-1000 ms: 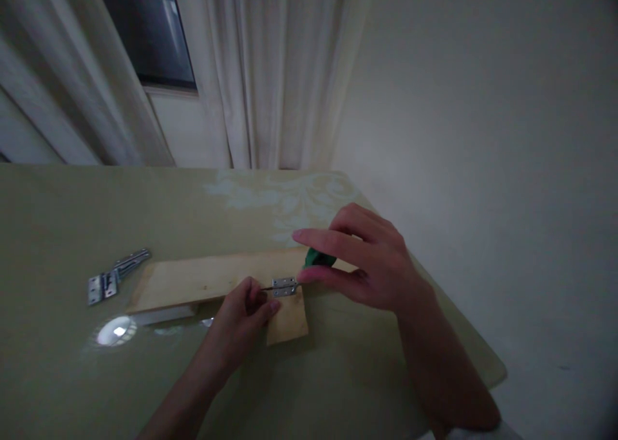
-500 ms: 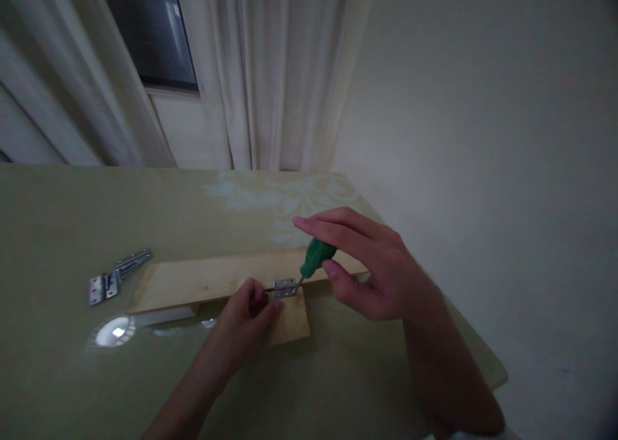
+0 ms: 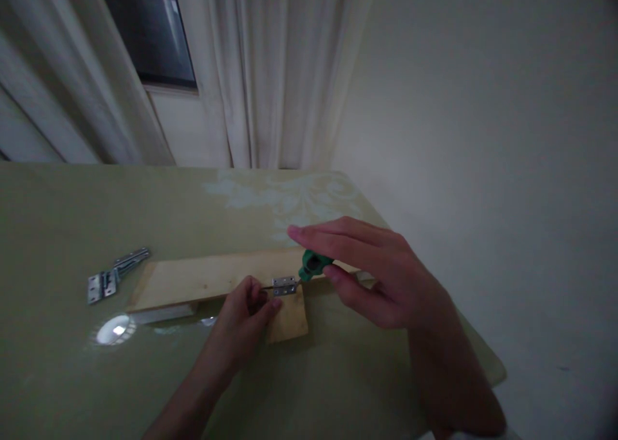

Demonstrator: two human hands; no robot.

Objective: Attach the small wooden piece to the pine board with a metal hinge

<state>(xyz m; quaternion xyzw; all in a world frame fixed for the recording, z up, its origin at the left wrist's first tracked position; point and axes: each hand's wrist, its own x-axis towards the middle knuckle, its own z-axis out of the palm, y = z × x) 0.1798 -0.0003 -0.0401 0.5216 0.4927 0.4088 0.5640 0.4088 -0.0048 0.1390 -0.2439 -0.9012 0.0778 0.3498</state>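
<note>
A small metal hinge (image 3: 284, 286) lies across the joint between a long wooden board (image 3: 212, 278) and a small wooden board (image 3: 288, 319). To the left of the hinge, my left hand (image 3: 248, 311) is closed in a pinch, its thumb on the small board and its curled fingers at the joint. A thin dark line runs from those fingertips to the hinge; I cannot tell whether it is a gap. My right hand (image 3: 371, 269) holds the green handle of a screwdriver (image 3: 313, 264) between thumb and fingers. The tilted screwdriver's tip meets the hinge's right end.
Several loose metal hinges (image 3: 116, 276) lie left of the long board. A white piece (image 3: 164, 312) supports that board's left end. The green-covered table (image 3: 72, 234) has its right edge beside my right forearm, near a pale wall (image 3: 483, 137). Curtains (image 3: 290, 73) hang behind.
My right hand has dropped slightly and turned, and the screwdriver handle has rotated and leans lower. My left hand, hinge and boards keep nearly the same place.
</note>
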